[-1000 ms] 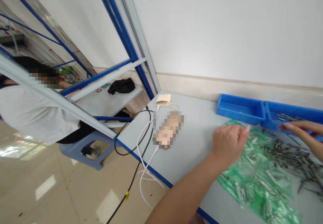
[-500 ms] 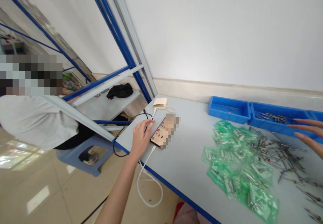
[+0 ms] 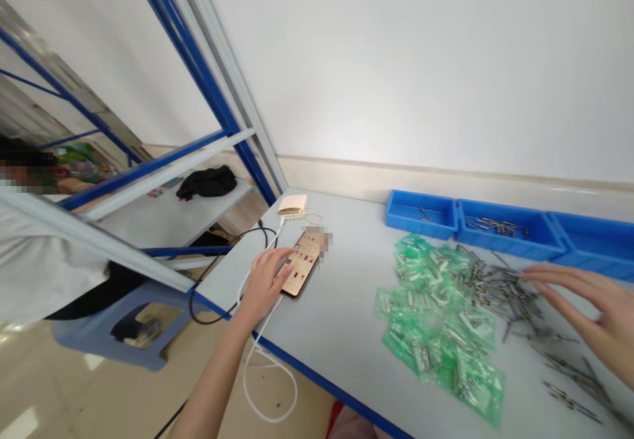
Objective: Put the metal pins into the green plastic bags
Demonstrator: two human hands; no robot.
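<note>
My left hand [image 3: 267,282] rests at the left edge of a smartphone [image 3: 303,264] that lies on the table with its screen lit. The fingers are apart, and the fingertips reach over the screen; whether they touch it I cannot tell. My right hand [image 3: 589,310], its fingers stretched out and holding nothing, is at a loose pile of thin metal rods [image 3: 510,290], some with brass-coloured parts. To the left of that pile lie several green plastic bags [image 3: 436,323] with metal pieces inside.
Blue trays [image 3: 421,214] line the wall, some holding a few rods. A cream power bank [image 3: 293,206] with a white cable [image 3: 271,419] stands at the table's far left corner. Beyond the blue frame [image 3: 198,63], a person in a light top sits on a stool [image 3: 113,333].
The view has shifted to the right. My left hand has moved over the phone's edge, with fingers over its screen. My right hand has come further left over the metal rods.
</note>
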